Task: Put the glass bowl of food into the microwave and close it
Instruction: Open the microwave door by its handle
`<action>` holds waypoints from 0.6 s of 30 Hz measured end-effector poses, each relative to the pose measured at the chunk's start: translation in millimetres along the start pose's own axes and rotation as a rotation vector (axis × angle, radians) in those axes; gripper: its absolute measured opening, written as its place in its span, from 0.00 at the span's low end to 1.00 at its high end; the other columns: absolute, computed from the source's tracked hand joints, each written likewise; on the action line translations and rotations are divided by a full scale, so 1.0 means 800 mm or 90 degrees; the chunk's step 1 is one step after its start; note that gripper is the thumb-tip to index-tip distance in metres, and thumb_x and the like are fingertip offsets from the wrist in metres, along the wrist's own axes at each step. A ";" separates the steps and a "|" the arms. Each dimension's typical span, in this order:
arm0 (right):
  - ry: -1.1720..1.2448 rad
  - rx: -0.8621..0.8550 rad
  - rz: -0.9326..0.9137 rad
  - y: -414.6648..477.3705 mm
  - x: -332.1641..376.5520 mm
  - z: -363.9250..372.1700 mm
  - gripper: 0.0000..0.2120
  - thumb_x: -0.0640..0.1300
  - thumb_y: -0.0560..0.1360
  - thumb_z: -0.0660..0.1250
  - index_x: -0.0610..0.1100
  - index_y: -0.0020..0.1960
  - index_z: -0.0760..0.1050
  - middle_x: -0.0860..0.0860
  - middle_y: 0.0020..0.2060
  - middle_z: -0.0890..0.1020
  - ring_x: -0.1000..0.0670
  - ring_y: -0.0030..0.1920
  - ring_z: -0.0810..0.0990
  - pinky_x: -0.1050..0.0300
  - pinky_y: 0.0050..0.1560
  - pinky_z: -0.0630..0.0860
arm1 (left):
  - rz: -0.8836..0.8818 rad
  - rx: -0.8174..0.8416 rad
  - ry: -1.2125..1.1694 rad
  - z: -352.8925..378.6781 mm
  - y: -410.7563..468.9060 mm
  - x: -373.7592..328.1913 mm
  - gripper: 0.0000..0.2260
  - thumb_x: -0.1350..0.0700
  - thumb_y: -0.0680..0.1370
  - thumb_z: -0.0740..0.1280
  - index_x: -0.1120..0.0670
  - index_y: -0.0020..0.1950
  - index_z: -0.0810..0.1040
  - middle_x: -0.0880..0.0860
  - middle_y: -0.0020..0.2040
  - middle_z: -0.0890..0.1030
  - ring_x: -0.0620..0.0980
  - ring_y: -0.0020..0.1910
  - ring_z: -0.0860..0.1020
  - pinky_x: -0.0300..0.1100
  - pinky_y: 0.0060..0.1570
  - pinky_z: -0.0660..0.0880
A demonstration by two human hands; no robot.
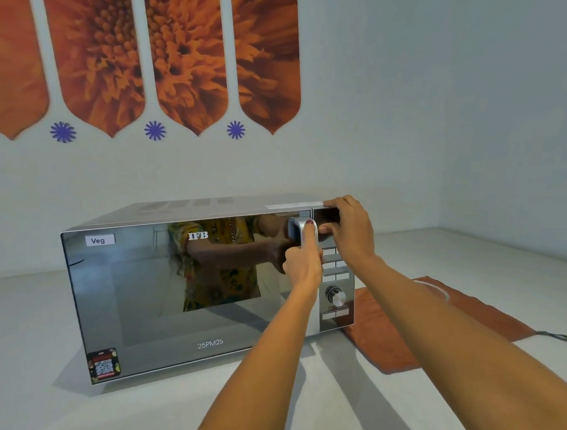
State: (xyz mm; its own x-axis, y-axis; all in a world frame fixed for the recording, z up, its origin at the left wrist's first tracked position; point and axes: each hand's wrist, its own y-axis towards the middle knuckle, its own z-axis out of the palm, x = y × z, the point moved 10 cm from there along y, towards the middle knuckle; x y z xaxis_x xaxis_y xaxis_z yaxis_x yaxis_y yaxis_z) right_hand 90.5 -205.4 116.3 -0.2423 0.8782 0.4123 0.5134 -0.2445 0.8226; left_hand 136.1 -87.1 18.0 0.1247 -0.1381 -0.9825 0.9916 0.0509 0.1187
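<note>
**Left hand on door handle, bowl not in sight**

Microwave (194, 283) sits on the bench (40, 404), mirrored door flush with the body, looks closed. Left hand (302, 262) is wrapped around the vertical door handle (304, 233) at the door's right edge, fingers curled behind it, thumb lying up along the front. Handle's long axis runs up-down; the hinge is likely on the far left, so a pull toward the person would swing the door out leftward. Right hand (348, 231) rests against the control panel (335, 277), fingers bent over the top right corner of the casing, thumb on the panel face; holds nothing, seems to brace the unit.

Glass bowl of food: can't locate it. Door glass only reflects the person, so whether it's inside can't be told. An orange cloth (442, 321) lies on the bench just right of the microwave, with a faint round outline on it, too unclear to call.

Left hand is the one placed to work the door.
</note>
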 end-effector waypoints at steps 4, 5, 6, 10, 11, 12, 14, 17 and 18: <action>0.006 -0.007 0.030 -0.001 -0.001 0.002 0.17 0.33 0.74 0.68 0.42 0.62 0.76 0.46 0.59 0.79 0.47 0.58 0.78 0.62 0.49 0.71 | 0.014 -0.101 0.079 -0.010 0.003 0.002 0.31 0.32 0.75 0.56 0.58 0.55 0.79 0.57 0.51 0.83 0.54 0.50 0.81 0.49 0.52 0.79; 0.007 -0.008 0.033 -0.001 -0.002 0.001 0.17 0.33 0.75 0.67 0.42 0.62 0.76 0.46 0.59 0.79 0.47 0.58 0.78 0.62 0.49 0.71 | 0.015 -0.110 0.093 -0.011 0.003 0.002 0.31 0.32 0.75 0.55 0.57 0.56 0.79 0.55 0.51 0.82 0.53 0.50 0.80 0.45 0.47 0.77; 0.007 -0.009 0.035 -0.001 -0.002 0.001 0.17 0.33 0.75 0.67 0.42 0.62 0.76 0.46 0.59 0.79 0.47 0.58 0.78 0.62 0.49 0.71 | 0.017 -0.116 0.110 -0.012 0.002 0.001 0.31 0.32 0.75 0.54 0.56 0.55 0.79 0.54 0.49 0.82 0.51 0.48 0.80 0.42 0.42 0.74; 0.016 -0.014 0.039 -0.001 -0.004 0.002 0.16 0.34 0.75 0.67 0.42 0.62 0.76 0.46 0.59 0.79 0.47 0.58 0.78 0.62 0.48 0.72 | 0.026 -0.132 0.123 -0.014 -0.010 -0.007 0.27 0.33 0.76 0.54 0.55 0.50 0.78 0.49 0.38 0.77 0.45 0.38 0.75 0.35 0.30 0.64; 0.020 -0.014 0.037 -0.001 -0.004 0.003 0.16 0.34 0.75 0.67 0.42 0.61 0.76 0.46 0.59 0.79 0.47 0.58 0.78 0.61 0.48 0.72 | 0.030 -0.144 0.128 -0.017 -0.017 -0.009 0.26 0.33 0.76 0.54 0.54 0.48 0.77 0.48 0.35 0.75 0.44 0.35 0.73 0.35 0.29 0.63; 0.023 -0.015 0.033 -0.002 -0.004 0.003 0.15 0.35 0.75 0.67 0.42 0.61 0.76 0.46 0.58 0.79 0.47 0.57 0.78 0.61 0.49 0.73 | 0.040 -0.160 0.137 -0.020 -0.028 -0.010 0.24 0.33 0.76 0.54 0.52 0.44 0.75 0.47 0.33 0.73 0.44 0.33 0.72 0.35 0.29 0.62; 0.028 -0.021 0.027 -0.004 -0.001 0.001 0.13 0.35 0.76 0.66 0.41 0.60 0.77 0.45 0.57 0.79 0.47 0.55 0.79 0.62 0.49 0.73 | 0.074 -0.175 0.142 -0.029 -0.055 -0.011 0.23 0.32 0.75 0.55 0.50 0.37 0.72 0.46 0.32 0.74 0.43 0.31 0.73 0.35 0.29 0.63; 0.032 -0.017 0.032 -0.004 0.004 -0.001 0.14 0.34 0.75 0.66 0.40 0.60 0.77 0.45 0.57 0.79 0.49 0.51 0.80 0.63 0.48 0.71 | 0.096 -0.131 0.115 -0.037 -0.086 -0.011 0.30 0.30 0.73 0.54 0.56 0.43 0.79 0.53 0.36 0.81 0.49 0.34 0.78 0.42 0.34 0.75; 0.034 -0.008 0.035 -0.005 0.006 -0.001 0.14 0.33 0.75 0.66 0.40 0.61 0.76 0.45 0.57 0.79 0.52 0.47 0.79 0.63 0.48 0.72 | 0.097 -0.114 0.093 -0.040 -0.095 -0.013 0.31 0.30 0.73 0.54 0.57 0.42 0.79 0.53 0.35 0.80 0.50 0.34 0.78 0.45 0.36 0.77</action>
State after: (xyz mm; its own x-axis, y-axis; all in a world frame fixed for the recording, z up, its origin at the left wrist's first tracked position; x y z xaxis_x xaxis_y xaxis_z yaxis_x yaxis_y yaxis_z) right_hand 86.7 -200.1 115.2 -0.2573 0.8404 0.4770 0.5163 -0.2977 0.8030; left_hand 58.3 -57.7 14.2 0.2523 0.0276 -0.9673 0.9386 0.2363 0.2515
